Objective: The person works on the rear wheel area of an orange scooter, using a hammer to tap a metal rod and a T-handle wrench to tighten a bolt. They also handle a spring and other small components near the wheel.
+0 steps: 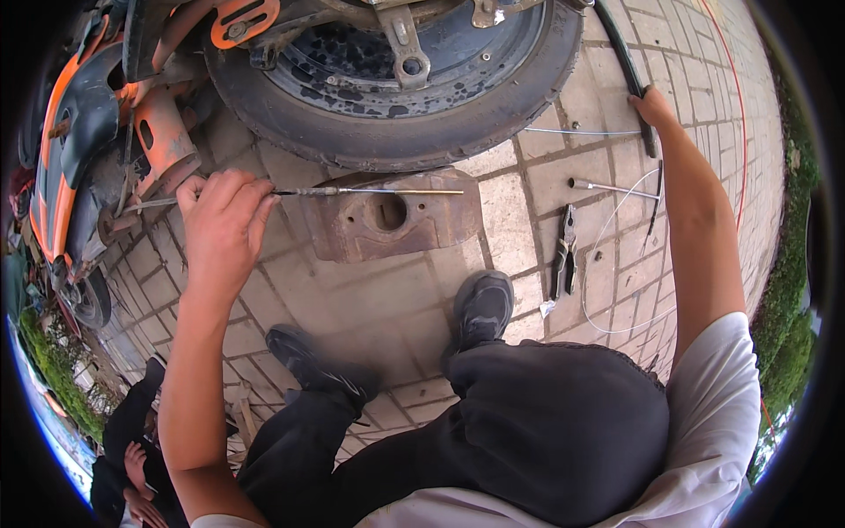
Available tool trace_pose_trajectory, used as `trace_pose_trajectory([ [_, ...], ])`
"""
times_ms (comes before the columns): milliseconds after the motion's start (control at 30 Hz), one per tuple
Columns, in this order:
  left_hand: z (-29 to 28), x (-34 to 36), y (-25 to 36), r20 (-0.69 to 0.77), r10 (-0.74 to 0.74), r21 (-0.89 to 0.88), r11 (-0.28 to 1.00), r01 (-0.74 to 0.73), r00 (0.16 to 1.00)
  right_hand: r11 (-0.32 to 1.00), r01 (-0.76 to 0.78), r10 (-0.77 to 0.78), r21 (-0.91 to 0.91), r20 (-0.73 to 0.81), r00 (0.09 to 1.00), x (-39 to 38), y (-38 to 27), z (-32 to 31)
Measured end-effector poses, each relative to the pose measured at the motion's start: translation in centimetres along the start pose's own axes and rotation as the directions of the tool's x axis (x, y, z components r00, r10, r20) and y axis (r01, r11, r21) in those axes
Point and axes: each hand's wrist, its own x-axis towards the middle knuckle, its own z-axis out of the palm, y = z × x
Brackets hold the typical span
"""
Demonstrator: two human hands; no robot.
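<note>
My left hand (224,207) is closed on a thin metal cable end (405,191), a straight rod with a fitting, which stretches rightward across a rusty steel block (334,224) below the tyre (334,141). My right hand (653,110) grips a long black hose or cable sheath (620,53) at the upper right. Near it on the paving lie a T-handled socket wrench (607,186), black-handled pliers (562,264) and a loose pale cable (598,321). A thinner cable (581,132) runs from near the tyre toward the hose.
An orange and black two-wheeler body (75,158) with an orange metal bracket (167,145) stands at the left. My shoes (482,308) are on the brick paving (405,387). Another person (132,449) is at the lower left. A red line (739,158) runs along the right, near greenery (783,352).
</note>
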Motion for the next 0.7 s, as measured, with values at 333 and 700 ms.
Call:
trace_pose_trajectory([
  [333,0.0,-0.2,0.0,-0.031,0.020,-0.001,1.000,-0.020,0.999,0.469,-0.248,-0.103,0.848,0.331,0.938,-8.2,-5.5,-4.5],
  [700,0.5,-0.9,-0.3,-0.092,0.041,-0.017,0.999,-0.043,0.995,0.030,0.068,-0.079,0.997,-0.065,0.995,-31.7,-8.7,-4.2],
])
